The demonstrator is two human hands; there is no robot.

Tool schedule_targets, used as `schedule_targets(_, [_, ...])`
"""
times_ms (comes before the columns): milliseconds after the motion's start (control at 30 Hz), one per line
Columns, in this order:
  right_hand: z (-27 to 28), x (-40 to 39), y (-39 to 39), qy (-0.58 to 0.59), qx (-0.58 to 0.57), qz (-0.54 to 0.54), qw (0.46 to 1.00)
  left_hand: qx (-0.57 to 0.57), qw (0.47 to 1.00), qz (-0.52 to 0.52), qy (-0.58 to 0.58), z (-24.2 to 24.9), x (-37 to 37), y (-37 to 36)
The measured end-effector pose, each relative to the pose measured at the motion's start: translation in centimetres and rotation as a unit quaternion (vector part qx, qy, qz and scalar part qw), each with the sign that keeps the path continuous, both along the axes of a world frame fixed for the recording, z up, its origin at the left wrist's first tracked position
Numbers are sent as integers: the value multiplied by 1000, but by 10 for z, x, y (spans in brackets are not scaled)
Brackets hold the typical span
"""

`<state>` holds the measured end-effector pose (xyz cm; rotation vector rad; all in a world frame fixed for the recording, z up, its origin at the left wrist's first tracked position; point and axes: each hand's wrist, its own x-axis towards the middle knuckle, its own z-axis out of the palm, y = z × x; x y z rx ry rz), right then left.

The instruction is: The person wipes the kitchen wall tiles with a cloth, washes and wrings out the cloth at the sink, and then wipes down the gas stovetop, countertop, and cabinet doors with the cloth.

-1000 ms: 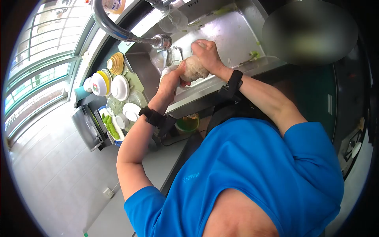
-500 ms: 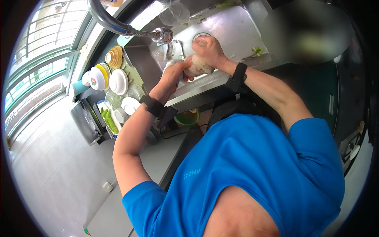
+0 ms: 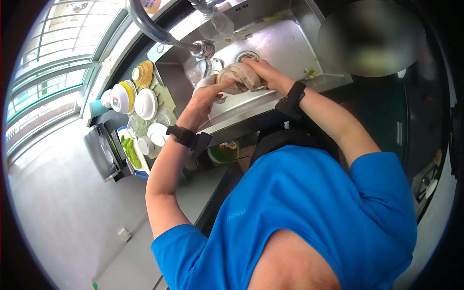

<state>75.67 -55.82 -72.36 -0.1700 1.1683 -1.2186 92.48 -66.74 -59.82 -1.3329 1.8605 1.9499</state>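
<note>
A wet, beige dishcloth [image 3: 240, 76] is bunched between both hands over the sink [image 3: 295, 41]. My left hand [image 3: 207, 94] grips its near left side, with the thumb lying across the cloth and the other fingers mostly hidden. Something white [image 3: 205, 83] shows beside that hand; I cannot make out what it is. From the right, my right hand [image 3: 268, 75] closes on the cloth, fingers over its top. The metal faucet [image 3: 203, 49] hangs just beyond my left hand. Behind the cloth lies the round drain [image 3: 247, 56].
A clear plastic container [image 3: 216, 26] stands at the sink's back. Green vegetable scraps [image 3: 310, 73] lie at its right side. White bowls [image 3: 145, 104], a woven basket [image 3: 142, 74] and green pods [image 3: 129, 152] crowd the left counter. A large blurred round shape is at upper right.
The dishcloth has gone from a tight bundle to a looser, folded roll, raised slightly. My right hand has shifted from a fist above it to its right side. The view has moved a little.
</note>
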Motion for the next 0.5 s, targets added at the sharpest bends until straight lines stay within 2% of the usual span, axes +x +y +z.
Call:
schedule_targets(100, [-2, 10, 5, -47, -10, -8, 999, 5, 1000, -9, 27, 2, 7, 9])
schedule_targets(167, [4, 10, 15, -26, -2, 20, 999, -22, 998, 44, 31, -3, 11, 11])
schedule_targets(200, [4, 13, 18, 96, 20, 6, 995, -25, 998, 43, 34, -8, 14, 10])
schedule_targets(233, [-1, 14, 21, 217, 42, -10, 975, -74, 994, 64, 58, -12, 15, 9])
schedule_targets(267, [-25, 13, 19, 289, 10, -25, 957, -122, 985, 85, 83, -17, 16, 7])
schedule_targets(300, [-5, 9, 25, 292, 9, -26, 956, -123, 985, 85, 86, -16, 15, 9])
schedule_targets(367, [60, 2, 39, 75, 7, 80, 994, -286, 950, -6, 125, -11, 13, 12])
schedule_targets(400, [62, 4, 38, 77, 6, 78, 994, -374, 921, -39, 104, 11, 5, 29])
schedule_targets(433, [63, 6, 38, -61, 10, 96, 994, -374, 920, -40, 106, 11, 3, 33])
schedule_targets(467, [63, 9, 36, -197, 13, 112, 974, -482, 856, -145, 118, 10, 2, 36])
schedule_targets(500, [62, 13, 34, -196, 12, 112, 974, -577, 769, -245, 128, 9, 0, 39])
